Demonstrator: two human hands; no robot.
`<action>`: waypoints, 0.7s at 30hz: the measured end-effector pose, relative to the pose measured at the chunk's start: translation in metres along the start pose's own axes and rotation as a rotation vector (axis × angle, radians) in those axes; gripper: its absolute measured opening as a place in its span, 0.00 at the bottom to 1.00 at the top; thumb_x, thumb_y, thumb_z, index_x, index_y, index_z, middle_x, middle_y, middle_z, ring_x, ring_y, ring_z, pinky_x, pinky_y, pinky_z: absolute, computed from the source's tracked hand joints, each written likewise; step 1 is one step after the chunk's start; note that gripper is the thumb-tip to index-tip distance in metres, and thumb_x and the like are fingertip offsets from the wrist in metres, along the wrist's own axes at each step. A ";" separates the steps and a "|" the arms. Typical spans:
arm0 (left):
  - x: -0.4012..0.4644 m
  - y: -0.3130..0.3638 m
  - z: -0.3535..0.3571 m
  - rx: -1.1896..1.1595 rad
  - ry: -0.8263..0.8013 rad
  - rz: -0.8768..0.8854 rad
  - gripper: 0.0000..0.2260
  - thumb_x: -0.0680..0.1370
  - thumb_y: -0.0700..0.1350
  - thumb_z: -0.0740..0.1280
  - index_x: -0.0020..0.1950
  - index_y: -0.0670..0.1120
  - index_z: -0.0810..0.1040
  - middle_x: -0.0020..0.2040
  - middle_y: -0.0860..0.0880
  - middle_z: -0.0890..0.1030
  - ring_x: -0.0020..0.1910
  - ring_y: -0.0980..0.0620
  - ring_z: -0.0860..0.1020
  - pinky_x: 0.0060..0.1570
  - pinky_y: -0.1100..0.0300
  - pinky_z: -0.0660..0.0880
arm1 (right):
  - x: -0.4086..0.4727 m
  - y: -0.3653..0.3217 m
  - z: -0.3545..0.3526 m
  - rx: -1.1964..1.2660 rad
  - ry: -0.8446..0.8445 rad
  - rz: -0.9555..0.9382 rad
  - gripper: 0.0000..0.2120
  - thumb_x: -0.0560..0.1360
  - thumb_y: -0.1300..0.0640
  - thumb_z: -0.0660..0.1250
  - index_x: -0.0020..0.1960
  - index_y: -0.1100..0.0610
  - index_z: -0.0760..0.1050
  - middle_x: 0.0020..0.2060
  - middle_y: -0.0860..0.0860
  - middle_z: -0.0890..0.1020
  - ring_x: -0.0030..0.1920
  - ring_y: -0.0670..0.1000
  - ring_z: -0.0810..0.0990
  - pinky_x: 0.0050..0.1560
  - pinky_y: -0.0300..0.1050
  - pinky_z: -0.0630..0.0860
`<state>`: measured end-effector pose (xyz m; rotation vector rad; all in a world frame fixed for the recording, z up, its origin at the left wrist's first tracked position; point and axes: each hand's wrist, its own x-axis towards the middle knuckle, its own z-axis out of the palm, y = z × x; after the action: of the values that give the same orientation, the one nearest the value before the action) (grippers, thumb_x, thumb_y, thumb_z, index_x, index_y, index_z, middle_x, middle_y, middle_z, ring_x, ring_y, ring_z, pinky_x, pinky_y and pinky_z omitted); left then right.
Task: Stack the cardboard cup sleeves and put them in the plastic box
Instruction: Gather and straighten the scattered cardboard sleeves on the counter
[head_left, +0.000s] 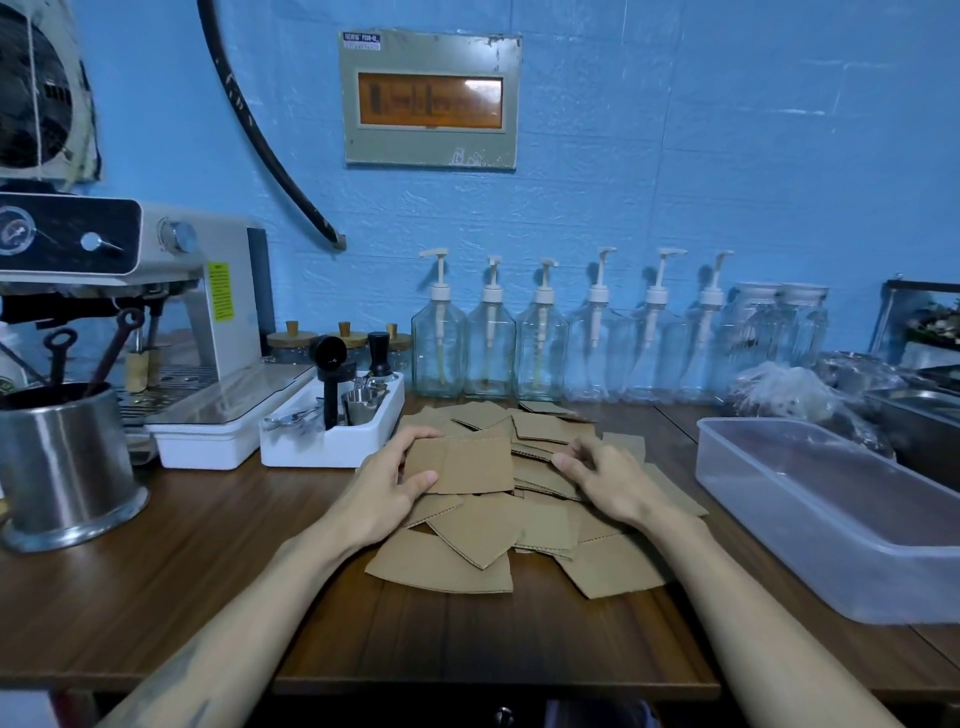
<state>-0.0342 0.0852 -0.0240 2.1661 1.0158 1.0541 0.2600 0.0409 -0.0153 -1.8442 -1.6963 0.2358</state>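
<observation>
From the head view, the job looks barely begun: the cardboard cup sleeves (519, 499) lie in a loose, fanned-out heap in the middle of the wooden worktop (171, 561), pointing every which way, and I would judge that nearly all of the stacking is yet to do. The left hand (387, 486) holds one flat sleeve (462, 465) at the top of the heap, thumb on its face and fingers (415, 441) curled round its left edge; whether more sleeves are gathered beneath it I cannot tell. The right hand (602, 480) rests on the right side of the heap, its fingers (571, 462) bent and seemingly pinching at a sleeve's edge, though the grip itself is hard to make out. The plastic box (831, 519) stands to the right of the heap, near it but apart, lidless and with no sleeve in it. To the left, a white tray (311, 452) carries a black tamper and small metal pieces, and a steel pot (62, 467) has dark-handled tools standing in it. Along the blue wall stands a row of clear pump bottles (491, 343), which look empty, beside an espresso machine (156, 291).
</observation>
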 end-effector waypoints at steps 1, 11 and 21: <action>0.000 0.000 0.000 -0.001 0.000 0.000 0.16 0.80 0.44 0.67 0.61 0.63 0.71 0.55 0.58 0.81 0.51 0.49 0.80 0.55 0.52 0.78 | 0.000 0.001 0.000 0.013 0.004 0.003 0.10 0.78 0.43 0.64 0.48 0.49 0.73 0.44 0.48 0.81 0.48 0.53 0.79 0.56 0.52 0.75; 0.002 -0.003 0.001 0.040 0.010 -0.017 0.17 0.79 0.46 0.68 0.59 0.66 0.70 0.53 0.57 0.81 0.51 0.44 0.79 0.57 0.48 0.76 | -0.007 -0.008 -0.015 0.098 0.087 -0.045 0.18 0.68 0.55 0.78 0.55 0.48 0.77 0.53 0.46 0.74 0.57 0.50 0.68 0.54 0.45 0.66; 0.003 -0.004 0.002 0.056 0.021 -0.041 0.16 0.79 0.48 0.68 0.59 0.66 0.69 0.52 0.45 0.82 0.51 0.43 0.79 0.56 0.45 0.77 | -0.007 -0.019 -0.019 0.313 0.152 -0.033 0.09 0.76 0.61 0.70 0.53 0.49 0.78 0.51 0.52 0.76 0.49 0.49 0.74 0.52 0.40 0.67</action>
<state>-0.0327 0.0901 -0.0271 2.1734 1.1068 1.0429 0.2533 0.0283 0.0085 -1.5626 -1.4909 0.3198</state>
